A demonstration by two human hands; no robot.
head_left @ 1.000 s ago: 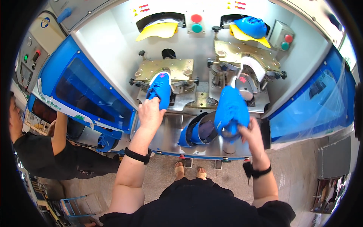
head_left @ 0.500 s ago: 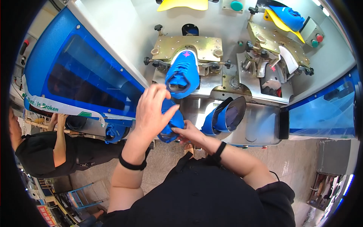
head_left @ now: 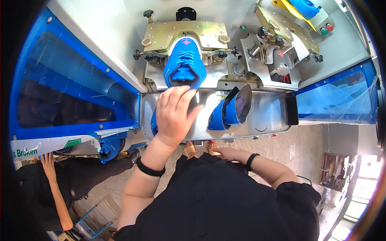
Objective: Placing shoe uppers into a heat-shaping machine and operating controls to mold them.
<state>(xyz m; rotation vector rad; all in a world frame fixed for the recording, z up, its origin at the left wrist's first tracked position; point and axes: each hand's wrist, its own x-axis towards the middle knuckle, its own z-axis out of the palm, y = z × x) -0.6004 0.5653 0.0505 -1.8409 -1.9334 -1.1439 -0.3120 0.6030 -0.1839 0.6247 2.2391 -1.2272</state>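
Observation:
A blue lace-up shoe upper (head_left: pixel 183 64) with a pink mark on its tongue end is seated toe-first in the middle press (head_left: pixel 155 34). My left hand (head_left: pixel 175 114) reaches up to its heel, fingers stretched and thumb apart. The fingertips overlap the heel's edge; whether they touch it I cannot tell. Partly hidden behind that hand, another blue upper (head_left: pixel 154 123) lies in the metal tray. My right hand (head_left: pixel 226 154) is low by my shirt front, its fingers mostly out of sight. To the right in the tray stand two blue uppers (head_left: pixel 231 110), one against the other.
The metal tray (head_left: pixel 269 116) runs along the front of the machine. A second press (head_left: pixel 277 52) stands at the right, with red and green buttons (head_left: pixel 327 29) beyond. Blue window panels (head_left: pixel 68 84) flank both sides. A co-worker's arm (head_left: pixel 56 188) shows at lower left.
Both hands were on a loose blue upper; now it lies at the tray's left. My right hand has drawn back toward my body, and my left stays near the mounted upper. The view has shifted.

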